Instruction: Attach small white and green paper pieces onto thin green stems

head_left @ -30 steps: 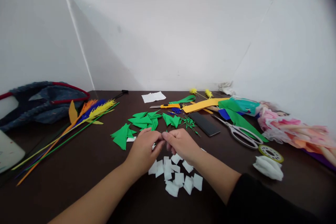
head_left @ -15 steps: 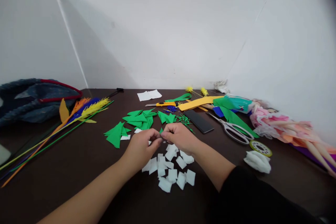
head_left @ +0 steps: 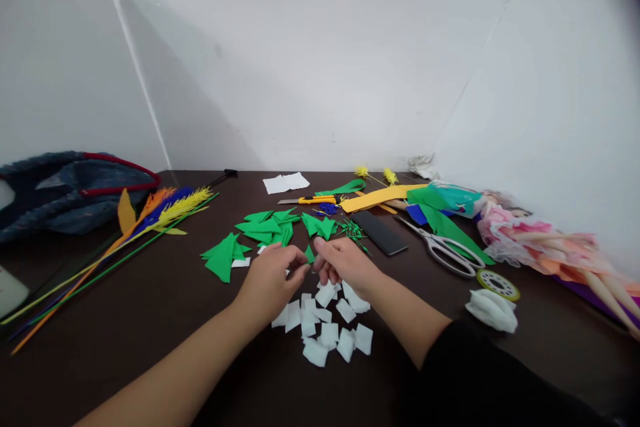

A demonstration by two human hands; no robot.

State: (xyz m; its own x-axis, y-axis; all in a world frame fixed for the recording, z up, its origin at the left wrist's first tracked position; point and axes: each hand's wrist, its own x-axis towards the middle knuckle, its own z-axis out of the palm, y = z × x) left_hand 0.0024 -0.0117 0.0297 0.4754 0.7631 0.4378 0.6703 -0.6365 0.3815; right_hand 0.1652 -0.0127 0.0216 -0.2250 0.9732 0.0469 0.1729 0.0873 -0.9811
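My left hand (head_left: 275,278) is closed in a pinch, thumb tip close to the index finger; what lies between them is too small to make out. Close by on its right, my right hand (head_left: 350,268) has its thumb lifted apart from its curled fingers, with nothing visible in it. A small green piece (head_left: 309,254) shows just beyond the gap between the hands. Under and in front of them lie several small white squares (head_left: 329,333), soft like tissue. Green pointed pieces (head_left: 265,227) are heaped just past my left hand.
Beyond the hands lie a yellow utility knife (head_left: 315,199), a black phone (head_left: 380,232), scissors (head_left: 445,250) and a tape roll (head_left: 497,285). A doll (head_left: 545,237) lies at right, near a white wad (head_left: 493,311). Coloured stems (head_left: 115,247) and a denim item (head_left: 75,193) are at left.
My right hand's fingers have parted from the pinch beside my left fingertips and moved slightly right. My left hand stays nearly in place. The view has shifted slightly.
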